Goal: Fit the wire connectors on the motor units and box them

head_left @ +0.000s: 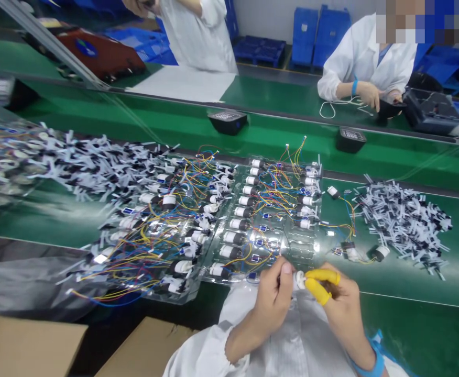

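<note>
Left grip (271,303) (right (337,301) too) pinches component (299,281).

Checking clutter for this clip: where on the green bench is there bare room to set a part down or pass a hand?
Bare green bench lies right of the right hand, below the right strip pile. A smaller patch sits between the left strip heap and the grey cover. Crowded: clear trays of wired parts ahead of the left hand.

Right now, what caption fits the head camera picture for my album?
Left hand and right hand pinch a small white part beside clear trays of wired parts on a green table.
</note>
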`<state>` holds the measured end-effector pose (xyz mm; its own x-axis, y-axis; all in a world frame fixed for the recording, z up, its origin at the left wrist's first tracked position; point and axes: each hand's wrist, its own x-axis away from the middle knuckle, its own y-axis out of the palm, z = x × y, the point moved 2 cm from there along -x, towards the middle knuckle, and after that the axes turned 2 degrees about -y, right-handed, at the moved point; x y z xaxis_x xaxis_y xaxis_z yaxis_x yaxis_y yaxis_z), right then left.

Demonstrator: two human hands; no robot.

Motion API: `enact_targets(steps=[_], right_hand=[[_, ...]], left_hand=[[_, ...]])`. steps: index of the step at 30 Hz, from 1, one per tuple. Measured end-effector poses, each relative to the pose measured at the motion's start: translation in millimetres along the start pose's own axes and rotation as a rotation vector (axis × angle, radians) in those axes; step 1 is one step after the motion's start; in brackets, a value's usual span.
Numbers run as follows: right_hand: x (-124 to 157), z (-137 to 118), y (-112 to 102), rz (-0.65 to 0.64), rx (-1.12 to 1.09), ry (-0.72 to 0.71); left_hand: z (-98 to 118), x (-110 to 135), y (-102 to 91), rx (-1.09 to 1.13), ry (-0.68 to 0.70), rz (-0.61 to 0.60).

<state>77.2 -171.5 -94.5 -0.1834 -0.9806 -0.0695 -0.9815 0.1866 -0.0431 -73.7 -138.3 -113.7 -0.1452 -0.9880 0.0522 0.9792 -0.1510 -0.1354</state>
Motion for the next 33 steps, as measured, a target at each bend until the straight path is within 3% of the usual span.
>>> enact_targets(steps=[4,8,13,21,23,28,33], right_hand=[[-2,-4,0,-0.024,0.017,0.018],[-12,-4,-6,-0.164,0.009,0.097],[-19,0,-15,-0.354,0.052,0.167],[-4,0,-27,-0.383,0.286,-0.187],[-1,1,-25,-0.361,0.307,-0.272],[1,1,-13,-0.145,0.351,-0.384],[-1,0,-7,-0.016,0.357,-0.4]], left_hand=[[2,1,-5.5,-0.161,0.136,-0.045],[6,-3,-11.6,-0.364,0.212,-0.13],[12,-11,-14.7,-0.396,0.081,-0.343],[-1,-12,-6.6,-0.048,-0.171,-0.353],[-3,-11,-5.5,-0.031,-0.187,-0.349],[3,-7,-2.3,-0.19,-0.136,-0.299],[6,-3,2.9,-0.478,0.053,-0.192]])
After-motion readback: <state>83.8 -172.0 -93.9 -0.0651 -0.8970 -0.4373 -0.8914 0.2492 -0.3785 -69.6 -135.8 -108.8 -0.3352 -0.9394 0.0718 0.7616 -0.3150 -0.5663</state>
